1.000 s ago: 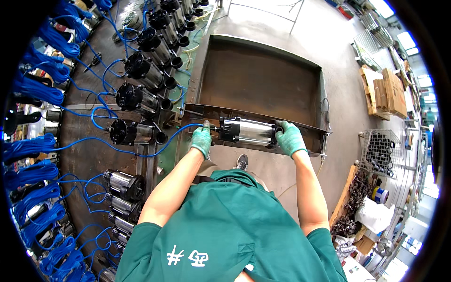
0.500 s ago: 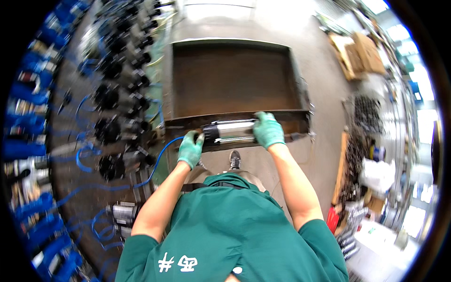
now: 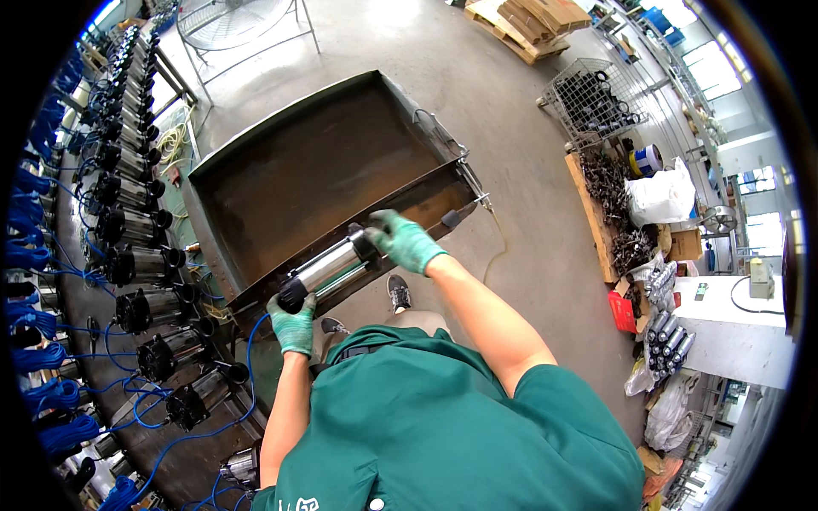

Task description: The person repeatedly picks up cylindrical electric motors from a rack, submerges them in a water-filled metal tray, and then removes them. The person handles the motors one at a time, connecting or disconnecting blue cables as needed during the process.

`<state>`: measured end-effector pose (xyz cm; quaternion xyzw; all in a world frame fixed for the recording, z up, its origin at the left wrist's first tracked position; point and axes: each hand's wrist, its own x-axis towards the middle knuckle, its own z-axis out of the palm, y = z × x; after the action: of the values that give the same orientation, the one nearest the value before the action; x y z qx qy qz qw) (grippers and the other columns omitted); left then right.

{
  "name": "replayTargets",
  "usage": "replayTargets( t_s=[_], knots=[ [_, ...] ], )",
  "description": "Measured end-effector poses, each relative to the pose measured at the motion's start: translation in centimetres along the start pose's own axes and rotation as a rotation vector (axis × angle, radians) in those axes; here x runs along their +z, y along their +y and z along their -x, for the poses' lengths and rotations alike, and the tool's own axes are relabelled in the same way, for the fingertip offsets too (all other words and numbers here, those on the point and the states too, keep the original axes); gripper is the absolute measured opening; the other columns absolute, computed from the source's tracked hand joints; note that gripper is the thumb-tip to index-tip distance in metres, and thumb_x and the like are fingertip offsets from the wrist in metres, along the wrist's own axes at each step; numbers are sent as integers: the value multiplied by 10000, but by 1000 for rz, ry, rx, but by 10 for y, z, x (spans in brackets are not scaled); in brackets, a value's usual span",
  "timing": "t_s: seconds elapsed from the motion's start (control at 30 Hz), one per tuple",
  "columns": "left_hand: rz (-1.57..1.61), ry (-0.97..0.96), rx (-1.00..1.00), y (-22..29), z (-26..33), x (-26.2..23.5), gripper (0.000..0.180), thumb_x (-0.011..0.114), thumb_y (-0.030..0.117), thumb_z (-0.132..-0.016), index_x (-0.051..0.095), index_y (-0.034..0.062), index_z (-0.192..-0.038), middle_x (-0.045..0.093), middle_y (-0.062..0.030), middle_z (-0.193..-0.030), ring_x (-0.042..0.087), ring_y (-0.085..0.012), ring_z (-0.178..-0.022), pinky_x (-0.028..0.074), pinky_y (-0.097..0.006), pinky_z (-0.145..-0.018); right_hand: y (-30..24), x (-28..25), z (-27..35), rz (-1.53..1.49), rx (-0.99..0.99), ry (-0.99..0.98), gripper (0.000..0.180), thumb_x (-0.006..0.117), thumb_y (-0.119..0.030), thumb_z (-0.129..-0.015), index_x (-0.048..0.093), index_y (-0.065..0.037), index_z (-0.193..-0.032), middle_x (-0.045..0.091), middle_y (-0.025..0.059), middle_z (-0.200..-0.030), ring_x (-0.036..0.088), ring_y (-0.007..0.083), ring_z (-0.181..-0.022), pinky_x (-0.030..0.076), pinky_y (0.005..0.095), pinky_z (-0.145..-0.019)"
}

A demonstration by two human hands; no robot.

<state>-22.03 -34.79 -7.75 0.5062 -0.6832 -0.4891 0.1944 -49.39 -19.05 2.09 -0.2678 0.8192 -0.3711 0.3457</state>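
I hold a steel cylindrical pump [image 3: 331,266] with black end caps level over the near rim of a large rusty metal tray [image 3: 317,175]. My left hand [image 3: 295,324], in a green glove, grips its left black end. My right hand [image 3: 404,239], also gloved in green, grips its right black end. A blue cable [image 3: 249,375] hangs from the pump's left end down toward the bench.
A curved bench [image 3: 102,281] on my left carries several similar pumps with blue coiled cables. On the right stand a wire basket [image 3: 596,94] of dark parts, a pallet [image 3: 528,19], white bags [image 3: 658,194] and a white table [image 3: 733,324]. Grey concrete floor lies beyond the tray.
The view has swung so the tray and pump now lie tilted. Both hands keep hold of the pump at the tray's near rim.
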Motion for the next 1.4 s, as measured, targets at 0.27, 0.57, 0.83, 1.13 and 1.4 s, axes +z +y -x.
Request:
replayTargets(
  t_s=[0.27, 0.57, 0.83, 1.13, 1.4],
  knots=[
    [-140, 102, -27, 0, 4, 5, 659, 941, 287, -809, 534, -30, -1220, 692, -151, -1100, 654, -226, -982, 542, -369, -931, 186, -133, 0, 680, 375, 452, 538, 751, -303, -910, 571, -130, -1387, 731, 230, -1146, 729, 419, -1043, 586, 548, -881],
    [-302, 110, -33, 6, 2, 5, 674, 928, 310, -820, 533, -43, -1235, 703, -158, -1102, 667, -242, -994, 541, -380, -942, 216, -142, -47, 669, 253, 375, 288, 663, -244, -970, 625, -116, -1226, 755, 207, -901, 756, 402, -857, 594, 541, -761],
    [-244, 80, -49, 8, 3, 3, 723, 922, 376, -824, 543, -65, -1253, 712, -189, -1103, 679, -258, -1004, 546, -377, -932, 159, -114, -2, -691, 51, 82, 215, 634, -136, -1057, 659, -25, -1240, 720, 65, -947, 735, 156, -784, 614, 299, -639],
    [-281, 25, -99, 14, -1, 1, 723, 921, 316, -843, 504, -68, -1293, 696, -198, -1147, 658, -275, -1033, 529, -387, -968, 121, -29, -16, -406, 0, -187, 235, 602, -175, -1073, 682, -59, -1262, 676, 26, -848, 628, 103, -689, 540, 292, -628],
    [-255, 29, -82, 6, -3, 1, 689, 923, 303, -844, 504, -50, -1262, 702, -174, -1117, 667, -246, -1001, 547, -373, -931, 99, -24, -30, -339, -11, -302, 239, 558, -107, -1060, 684, -46, -1253, 684, 39, -908, 626, 124, -815, 554, 307, -768]
  ],
)
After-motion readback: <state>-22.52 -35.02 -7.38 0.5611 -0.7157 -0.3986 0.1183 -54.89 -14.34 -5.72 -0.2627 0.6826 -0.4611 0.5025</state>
